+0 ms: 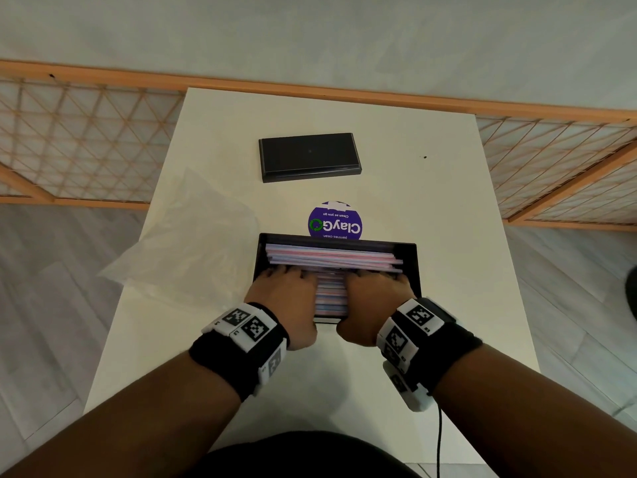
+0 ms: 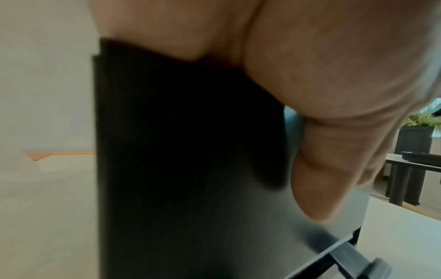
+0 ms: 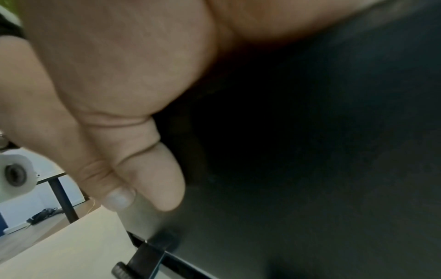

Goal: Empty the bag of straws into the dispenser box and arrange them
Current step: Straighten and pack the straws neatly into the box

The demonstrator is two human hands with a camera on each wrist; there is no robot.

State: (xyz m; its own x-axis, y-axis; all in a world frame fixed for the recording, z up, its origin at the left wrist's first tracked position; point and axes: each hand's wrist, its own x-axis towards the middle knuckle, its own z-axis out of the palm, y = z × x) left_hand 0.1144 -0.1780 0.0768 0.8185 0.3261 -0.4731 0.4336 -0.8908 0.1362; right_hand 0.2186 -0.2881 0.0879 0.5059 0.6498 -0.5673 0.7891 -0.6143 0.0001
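The black dispenser box stands in the middle of the white table, filled with pink, blue and white straws lying crosswise. My left hand and right hand grip its near wall side by side. Their fingers reach over the rim onto the straws, and the fingertips are hidden inside. The left wrist view shows the left thumb pressed on the box's dark front wall. In the right wrist view the right thumb lies on the same wall. The empty clear bag lies to the left of the box.
A flat black lid lies farther back on the table. A round purple sticker shows just behind the box. A wooden lattice screen runs behind and beside the table. A cable hangs from my right wrist.
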